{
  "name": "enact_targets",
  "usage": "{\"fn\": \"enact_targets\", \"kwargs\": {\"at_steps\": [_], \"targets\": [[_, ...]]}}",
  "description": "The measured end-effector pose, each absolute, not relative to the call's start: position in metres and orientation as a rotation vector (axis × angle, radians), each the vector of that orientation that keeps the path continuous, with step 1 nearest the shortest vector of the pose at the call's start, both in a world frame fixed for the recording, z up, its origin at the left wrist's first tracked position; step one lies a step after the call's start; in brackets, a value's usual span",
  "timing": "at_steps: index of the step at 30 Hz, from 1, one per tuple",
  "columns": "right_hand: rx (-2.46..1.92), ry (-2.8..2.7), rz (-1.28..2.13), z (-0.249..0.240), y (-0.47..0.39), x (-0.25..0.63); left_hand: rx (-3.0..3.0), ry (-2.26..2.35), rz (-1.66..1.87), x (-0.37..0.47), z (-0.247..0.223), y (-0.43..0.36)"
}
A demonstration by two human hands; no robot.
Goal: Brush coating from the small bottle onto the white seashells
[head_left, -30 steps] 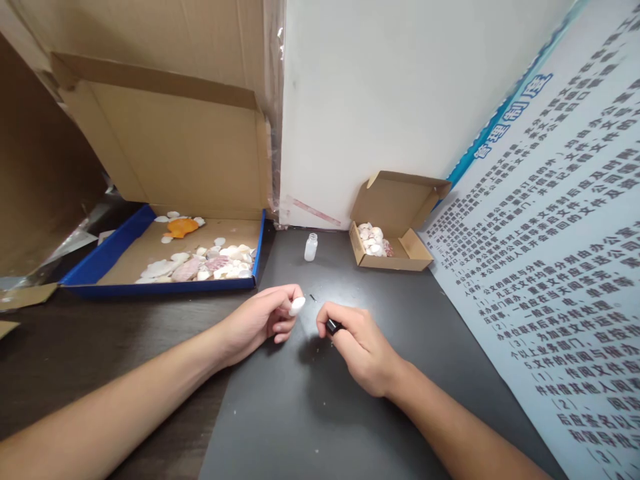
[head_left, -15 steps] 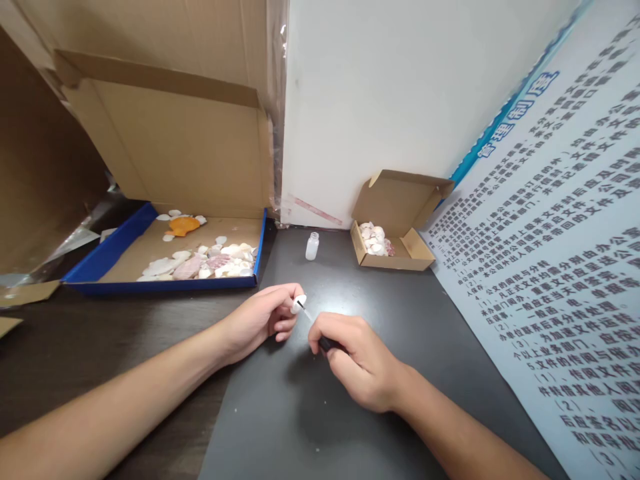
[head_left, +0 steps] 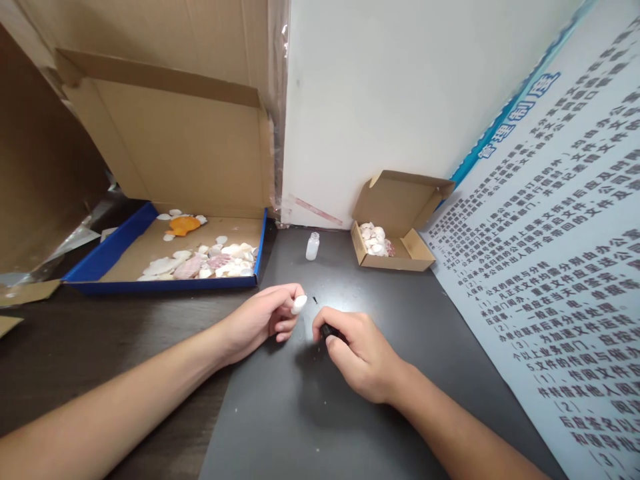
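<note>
A small white shell (head_left: pixel 299 305) is pinched between the thumb and fingers of my left hand (head_left: pixel 273 312), above the dark table. My right hand (head_left: pixel 357 350) is closed around the black cap of a small brush (head_left: pixel 328 331). The brush's dark tip points up and left, a little to the right of the shell and apart from it. Beyond both hands, a small uncapped bottle (head_left: pixel 312 247) with whitish contents stands upright on the table.
At the left, a blue-edged cardboard box (head_left: pixel 165 287) holds several shells, one of them orange (head_left: pixel 184 225). A smaller open box (head_left: pixel 395 261) with shells stands at the back right. A printed sheet (head_left: pixel 550 267) covers the right side.
The brush in my right hand has moved off the shell, slightly to the right. My left hand has stayed in place, with the shell still in its fingers.
</note>
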State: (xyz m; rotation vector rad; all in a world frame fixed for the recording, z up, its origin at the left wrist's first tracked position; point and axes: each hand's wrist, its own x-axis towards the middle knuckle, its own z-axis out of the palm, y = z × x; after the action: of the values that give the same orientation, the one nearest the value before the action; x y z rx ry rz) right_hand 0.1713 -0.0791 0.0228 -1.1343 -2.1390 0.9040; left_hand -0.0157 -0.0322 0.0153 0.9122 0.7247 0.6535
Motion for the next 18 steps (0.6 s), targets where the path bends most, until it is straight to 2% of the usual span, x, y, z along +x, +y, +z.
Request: {"fn": "enact_targets", "kwargs": {"at_steps": [4, 8, 13, 18], "targets": [[-0.992, -2.200, 0.906, 0.0224, -0.0802, 0.1719, 0.908, 0.739, 0.660, -0.0159, 0.0149, -0.0325], [-1.120, -2.177, 0.922, 0.0226, -0.0796, 0.1717, 0.912, 0.732, 0.652, -0.0161, 0.0151, -0.0326], [-0.992, -2.221, 0.845, 0.0241, -0.0799, 0.1706, 0.917, 0.740, 0.654, -0.0158, 0.0149, -0.0327], [-1.127, -2.156, 0.860, 0.0238, -0.0805, 0.1709, 0.917, 0.717, 0.656, -0.0158, 0.0145, -0.0326]]}}
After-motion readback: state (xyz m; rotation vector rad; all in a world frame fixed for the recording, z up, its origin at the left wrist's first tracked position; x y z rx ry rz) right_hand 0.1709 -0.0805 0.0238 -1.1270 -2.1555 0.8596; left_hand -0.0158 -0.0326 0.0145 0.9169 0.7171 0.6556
